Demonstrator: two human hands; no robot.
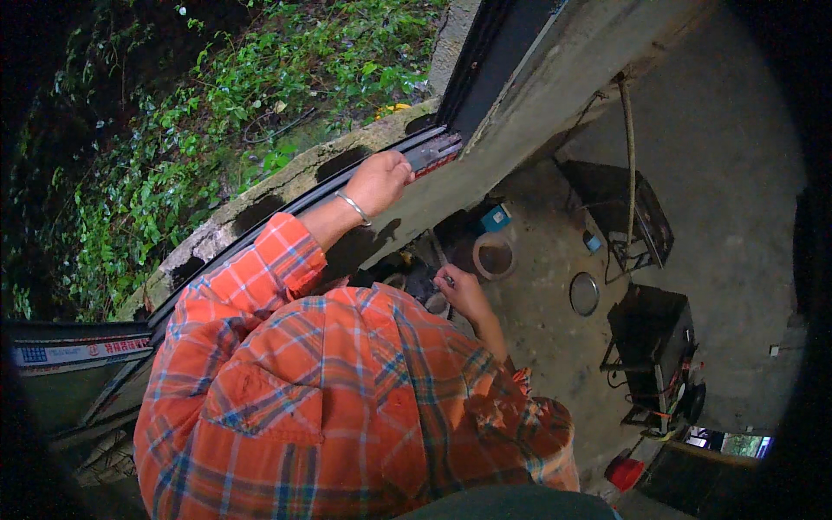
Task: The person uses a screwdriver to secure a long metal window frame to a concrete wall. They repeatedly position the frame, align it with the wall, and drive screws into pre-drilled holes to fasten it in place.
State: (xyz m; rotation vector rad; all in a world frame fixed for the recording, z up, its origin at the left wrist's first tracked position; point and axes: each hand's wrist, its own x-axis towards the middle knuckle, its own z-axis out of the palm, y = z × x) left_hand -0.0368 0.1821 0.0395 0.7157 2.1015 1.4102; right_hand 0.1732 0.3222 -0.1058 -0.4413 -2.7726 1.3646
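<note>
"Since the metal rail is bounded by raised edges, how is its handling judged?"

"Stiff and probably fixed; little give is expected. The surface may prove slick if damp, and the edges sharp. Hold is best taken along the inner lip, with light fingertip pressure."

"Where is it placed relative to the grip?"

"It is set slantwise along the concrete ledge; its far end is located just beside the left grip, to the right of the knuckles. The left grip is curled and apparently rested against the rail; whether anything is enclosed cannot be told."

"And the right grip?"

"Well apart from the rail, above the floor. Its fingers are drawn together; whether a small item is pinched cannot be told."
</note>
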